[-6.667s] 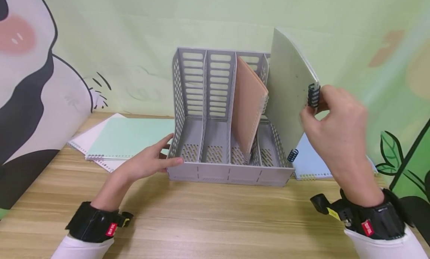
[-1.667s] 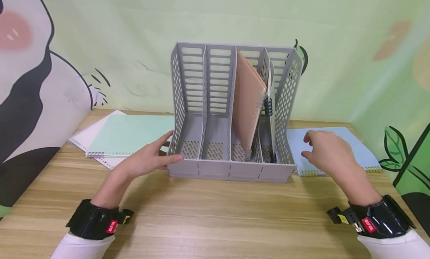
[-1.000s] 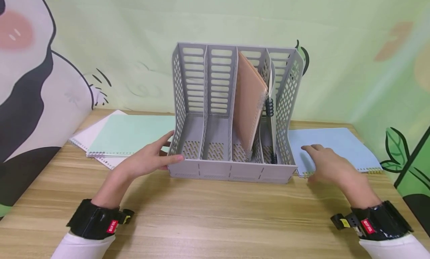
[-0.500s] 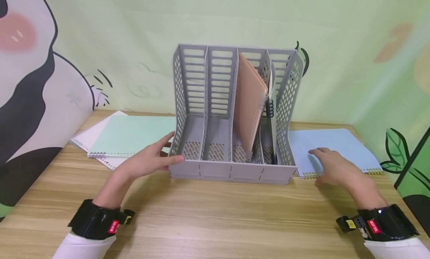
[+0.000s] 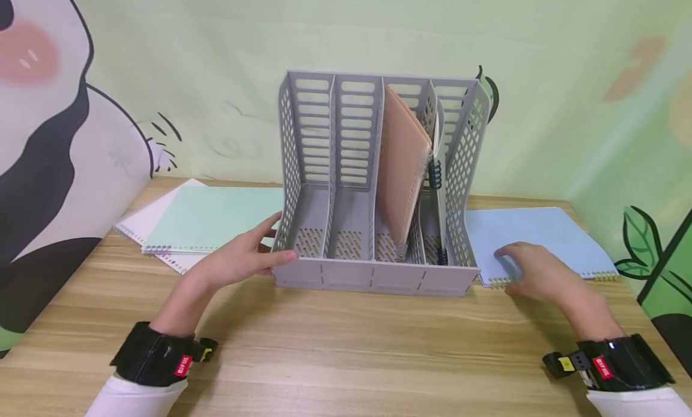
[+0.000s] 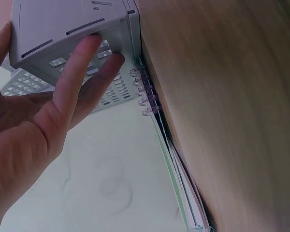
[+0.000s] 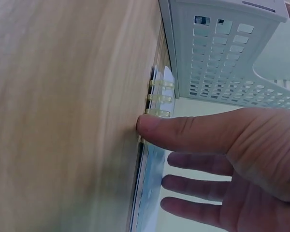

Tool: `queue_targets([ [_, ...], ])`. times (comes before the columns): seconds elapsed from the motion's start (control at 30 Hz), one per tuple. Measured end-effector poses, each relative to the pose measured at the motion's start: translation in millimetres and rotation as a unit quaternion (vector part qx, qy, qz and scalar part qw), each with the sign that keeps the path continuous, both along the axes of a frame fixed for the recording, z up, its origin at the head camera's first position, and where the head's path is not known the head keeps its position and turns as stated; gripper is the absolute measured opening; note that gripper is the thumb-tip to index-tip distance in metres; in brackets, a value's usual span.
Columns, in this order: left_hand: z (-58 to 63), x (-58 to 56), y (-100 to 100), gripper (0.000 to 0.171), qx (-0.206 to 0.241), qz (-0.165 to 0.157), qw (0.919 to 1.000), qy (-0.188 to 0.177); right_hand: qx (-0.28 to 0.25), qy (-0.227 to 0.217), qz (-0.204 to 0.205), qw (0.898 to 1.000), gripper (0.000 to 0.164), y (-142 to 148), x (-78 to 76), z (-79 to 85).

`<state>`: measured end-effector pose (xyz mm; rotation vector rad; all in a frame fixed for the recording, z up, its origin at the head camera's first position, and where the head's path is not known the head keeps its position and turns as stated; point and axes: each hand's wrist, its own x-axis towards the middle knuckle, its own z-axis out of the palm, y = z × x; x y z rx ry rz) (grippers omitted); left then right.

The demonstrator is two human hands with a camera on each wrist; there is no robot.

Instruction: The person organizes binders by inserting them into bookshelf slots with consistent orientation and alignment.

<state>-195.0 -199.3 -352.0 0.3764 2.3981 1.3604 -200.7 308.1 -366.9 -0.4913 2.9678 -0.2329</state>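
My left hand (image 5: 243,255) is at the front left corner of a grey file rack (image 5: 346,276), thumb on the front rim and nearly straight fingers (image 6: 75,72) against the outer side wall. On the right, my right hand (image 5: 540,274) is over the near edge of a blue spiral notebook (image 5: 540,222), fingers apart. Its thumb (image 7: 157,126) is right at the yellow ring binding; the other fingertips stand just above the cover. Inside the rack, an orange-brown spiral notebook (image 5: 400,164) leans in the third compartment, and a black-ringed notebook (image 5: 440,206) stands in the rightmost one.
Left of the rack, a mint-green spiral notebook (image 5: 216,216) lies over a white spiral notebook (image 5: 135,222) on the wooden table (image 5: 346,351). A printed fabric backdrop (image 5: 346,26) with a panda stands close behind the rack.
Earlier the right hand held the black-ringed notebook up beside the rack; it now stands in the rightmost compartment. The right hand has come down to the blue notebook. The left hand stays put.
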Motion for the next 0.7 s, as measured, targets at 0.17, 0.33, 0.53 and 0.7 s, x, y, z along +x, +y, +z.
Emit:
queue_targets([
  [0.17,0.9,0.1,0.6,0.095,0.0,0.001,1.0,-0.002,0.008,0.01,0.015,1.0,0.051,-1.4,2.6,1.2],
  [0.33,-0.9,-0.9,-0.1,0.097,-0.011,0.001,0.9999,0.001,0.019,0.025,0.041,0.999,0.048,-2.0,4.5,0.0],
  [0.53,-2.8,-1.1,-0.6,0.099,-0.015,0.003,0.9999,0.003,0.028,0.033,0.06,0.997,0.049,-2.4,6.2,-1.6],
  [0.7,-1.2,-0.3,-0.4,0.099,-0.01,0.001,1.0,0.002,0.029,0.032,0.067,0.997,0.045,-2.6,7.3,-2.2],
])
